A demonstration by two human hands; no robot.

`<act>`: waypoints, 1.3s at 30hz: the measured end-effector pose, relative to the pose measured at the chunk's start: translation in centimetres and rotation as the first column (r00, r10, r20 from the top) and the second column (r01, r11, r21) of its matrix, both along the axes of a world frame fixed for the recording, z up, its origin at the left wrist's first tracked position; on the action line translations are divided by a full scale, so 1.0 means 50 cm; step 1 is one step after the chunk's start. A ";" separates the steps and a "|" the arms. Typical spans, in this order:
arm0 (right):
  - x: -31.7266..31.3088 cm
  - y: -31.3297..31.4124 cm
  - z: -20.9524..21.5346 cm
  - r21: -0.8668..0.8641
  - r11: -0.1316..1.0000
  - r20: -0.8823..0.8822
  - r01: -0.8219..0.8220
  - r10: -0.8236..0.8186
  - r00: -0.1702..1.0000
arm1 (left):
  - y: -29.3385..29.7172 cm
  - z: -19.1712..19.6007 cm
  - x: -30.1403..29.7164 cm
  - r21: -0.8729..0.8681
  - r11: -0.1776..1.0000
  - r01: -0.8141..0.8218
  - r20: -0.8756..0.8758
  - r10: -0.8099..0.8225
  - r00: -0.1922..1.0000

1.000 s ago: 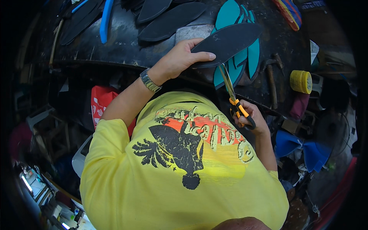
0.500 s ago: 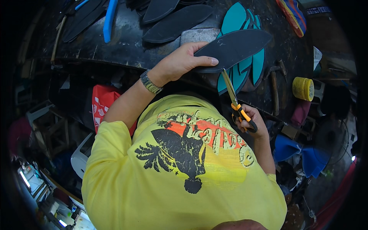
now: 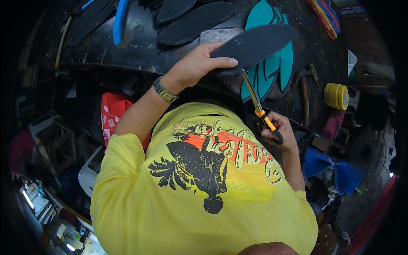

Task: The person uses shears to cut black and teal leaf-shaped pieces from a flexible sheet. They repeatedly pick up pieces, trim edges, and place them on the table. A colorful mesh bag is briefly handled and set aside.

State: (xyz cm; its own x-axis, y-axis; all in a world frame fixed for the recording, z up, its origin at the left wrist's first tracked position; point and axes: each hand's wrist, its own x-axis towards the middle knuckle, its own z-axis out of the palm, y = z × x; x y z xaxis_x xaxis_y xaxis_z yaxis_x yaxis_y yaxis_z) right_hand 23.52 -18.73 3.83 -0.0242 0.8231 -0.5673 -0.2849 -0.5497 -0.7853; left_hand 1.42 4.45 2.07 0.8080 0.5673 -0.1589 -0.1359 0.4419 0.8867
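Scissors (image 3: 251,90) with orange-and-black handles meet, or nearly meet, the near edge of a black sole-shaped piece (image 3: 259,44), so the step in hand looks like trimming its outline; whether the tips touch it, I cannot tell. The next move seems to call for parting the blades, which lie close together, and feeding that edge between them with the piece held firm. The left hand (image 3: 193,66) grips the piece by its left end, thumb on top, the other fingers mostly hidden. The right hand (image 3: 280,129) is closed around the scissors' handles, low beside the front edge of the tabletop (image 3: 140,46). The piece is held above the tabletop near that front edge, slanting away to the right and partly covering teal pieces (image 3: 287,70). A hammer (image 3: 304,100) lies farther right, towards the tabletop's right edge.
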 end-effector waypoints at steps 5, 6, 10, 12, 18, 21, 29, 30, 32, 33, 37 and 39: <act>-0.028 0.013 0.027 0.092 0.990 0.557 -0.110 0.040 0.830 | 0.014 0.006 -0.009 0.300 0.953 -0.030 -0.129 0.072 0.989; -0.032 0.016 0.029 0.138 0.971 0.733 -0.193 0.031 0.679 | 0.016 0.007 -0.011 0.312 0.949 -0.043 -0.100 0.078 0.992; -0.030 0.028 0.033 0.233 0.953 0.827 -0.191 -0.092 0.554 | 0.031 0.016 -0.019 0.175 0.980 -0.096 0.035 0.092 0.995; -0.016 0.034 0.035 0.236 0.960 0.835 -0.149 -0.122 0.537 | 0.053 0.021 -0.027 0.242 0.942 -0.232 -0.001 0.239 0.971; 0.068 0.070 0.046 0.224 0.970 0.883 0.094 -0.243 0.402 | 0.140 0.016 -0.063 0.949 0.289 -0.124 -0.118 0.693 0.711; 0.105 0.090 0.047 0.144 0.967 0.872 0.209 -0.224 0.435 | 0.130 0.008 -0.067 0.991 0.006 0.136 -0.081 0.830 0.552; 0.143 0.150 0.085 -0.115 0.984 0.956 -0.138 0.148 0.252 | 0.013 0.009 -0.026 0.997 0.074 0.000 -0.043 0.570 0.820; 0.154 0.163 0.096 -0.174 0.962 0.955 -0.210 0.217 0.204 | 0.000 0.003 -0.019 0.994 0.111 0.009 -0.067 0.528 0.847; 0.192 0.199 0.115 -0.065 0.965 0.970 -0.254 0.121 0.211 | -0.014 -0.010 -0.004 0.990 0.139 0.019 -0.089 0.519 0.850; 0.224 0.225 0.124 -0.023 0.983 0.944 -0.184 0.081 0.320 | -0.018 -0.016 0.003 0.991 0.134 0.011 -0.080 0.517 0.852; 0.406 0.361 0.113 0.190 0.982 0.901 -0.017 -0.168 0.399 | -0.014 -0.030 0.028 0.984 0.179 0.002 -0.102 0.553 0.827; 0.520 0.428 0.074 0.264 0.952 0.875 0.153 -0.304 0.376 | -0.008 -0.028 0.038 0.979 0.203 0.000 -0.122 0.592 0.797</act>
